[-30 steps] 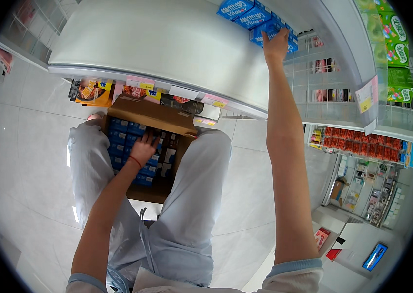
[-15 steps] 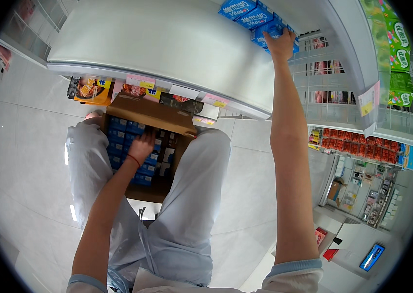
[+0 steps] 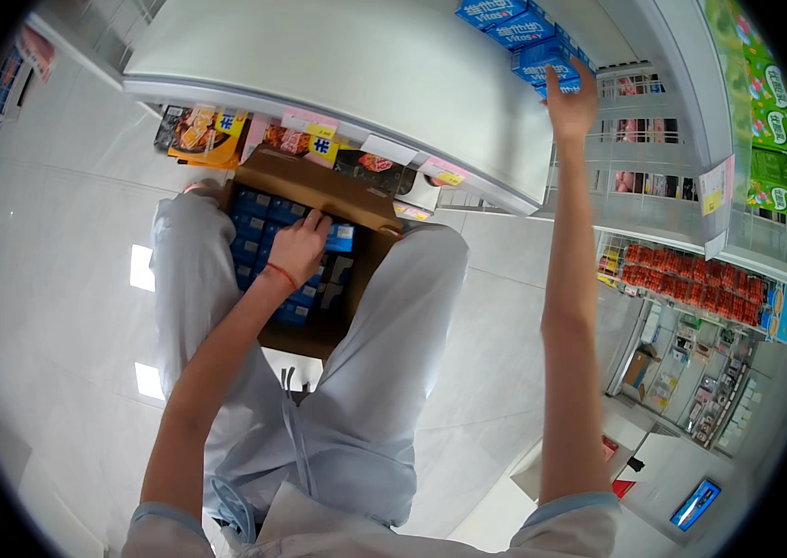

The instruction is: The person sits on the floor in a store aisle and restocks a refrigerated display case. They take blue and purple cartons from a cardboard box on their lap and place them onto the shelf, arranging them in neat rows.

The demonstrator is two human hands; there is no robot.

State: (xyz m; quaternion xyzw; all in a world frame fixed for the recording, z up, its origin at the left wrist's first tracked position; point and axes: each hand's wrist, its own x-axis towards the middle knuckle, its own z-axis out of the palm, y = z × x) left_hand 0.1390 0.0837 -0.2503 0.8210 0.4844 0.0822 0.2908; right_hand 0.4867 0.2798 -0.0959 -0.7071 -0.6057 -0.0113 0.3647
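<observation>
Nearest, between six and seven o'clock from the middle of the view, pale blue trousers (image 3: 365,465) with a drawstring cover two bent, parted legs. Between the knees, at nine o'clock, sits an open cardboard box (image 3: 319,189), a flap raised along its far side. Small blue boxes (image 3: 249,226) fill its left part in rows; the darker packs to their right are too shadowed to tell.

The left hand (image 3: 298,249), a red cord around its wrist, is over the box with a narrow grip: its fingers curl on the left end of one blue drink carton (image 3: 341,238), whose right end juts out past them. The thumb is hidden.

Farther on, at eleven o'clock, price labels (image 3: 310,123) line the front edge of a white shelf (image 3: 347,56); below that edge, at ten o'clock, is a picture-fronted food package (image 3: 203,135).

Between one and two o'clock is the right hand (image 3: 573,112), wide, thumb and fingers apart, the tips before the stacked blue cartons (image 3: 542,61) at the shelf's right end; whether they touch, I cannot tell. Beside these runs a white wire divider (image 3: 635,128).

Farthest out, red-wrapped snacks (image 3: 700,282) hang at three o'clock and green packs (image 3: 771,126) stand at two.
</observation>
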